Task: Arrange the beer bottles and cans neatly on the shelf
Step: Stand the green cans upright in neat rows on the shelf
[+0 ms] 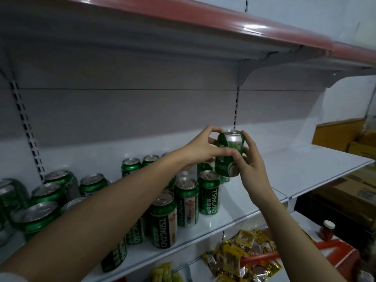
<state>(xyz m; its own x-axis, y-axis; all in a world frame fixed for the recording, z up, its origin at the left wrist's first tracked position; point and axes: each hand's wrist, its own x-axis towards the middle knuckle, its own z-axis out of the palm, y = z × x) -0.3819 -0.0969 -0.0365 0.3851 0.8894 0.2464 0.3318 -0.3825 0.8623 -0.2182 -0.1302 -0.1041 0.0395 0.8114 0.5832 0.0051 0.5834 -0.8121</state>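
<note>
Cans crowd the left part of the white shelf (305,159), most of them upright, green Tsingtao cans (209,193) standing in loose, uneven rows rather than a tidy block. Both hands are raised just above the right end of that group, sharing one green can (230,154) held tilted in the air, clear of the shelf. The left hand (200,147) pinches it from the left with curled fingers near the top rim, and the right hand (251,169) wraps its fingers round the lower body from the right. No bottles are visible. To the right of the cans the shelf is bare. By my judgement the task is partway through: many cans are already up, but the held can must still be set down and the rows squared. Below the shelf lie yellow snack packets (244,259).
</note>
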